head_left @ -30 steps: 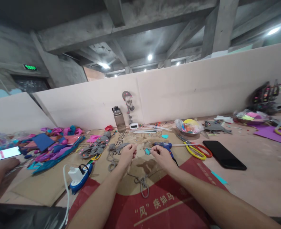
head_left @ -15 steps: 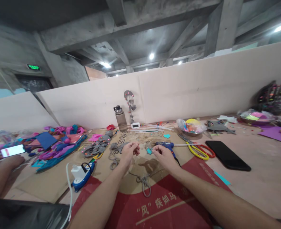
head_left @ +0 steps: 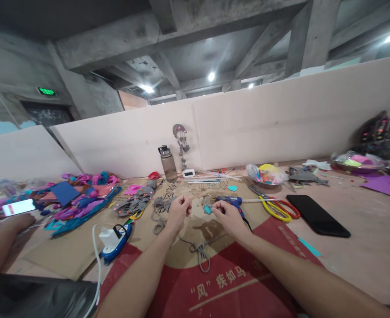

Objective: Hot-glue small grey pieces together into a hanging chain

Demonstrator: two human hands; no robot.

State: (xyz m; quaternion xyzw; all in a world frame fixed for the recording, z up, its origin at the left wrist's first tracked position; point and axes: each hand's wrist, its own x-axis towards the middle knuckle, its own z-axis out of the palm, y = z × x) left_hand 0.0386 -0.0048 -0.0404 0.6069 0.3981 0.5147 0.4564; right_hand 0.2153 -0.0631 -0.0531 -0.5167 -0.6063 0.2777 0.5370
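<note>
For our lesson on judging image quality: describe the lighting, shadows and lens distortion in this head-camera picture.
Head view: ceiling lamps blow out to white glare, while the beams stay dim; the hands cast a soft dark shadow on the cardboard just below them; the wide lens bends the white wall and stretches the forearms toward the corners; far clutter at the right edge is too small to read.

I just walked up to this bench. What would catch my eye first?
Both hands meet mid-bench over brown cardboard: the right hand pinches a small teal star, the left hand is closed beside it. Yellow and red scissors and a black phone lie right.
</note>
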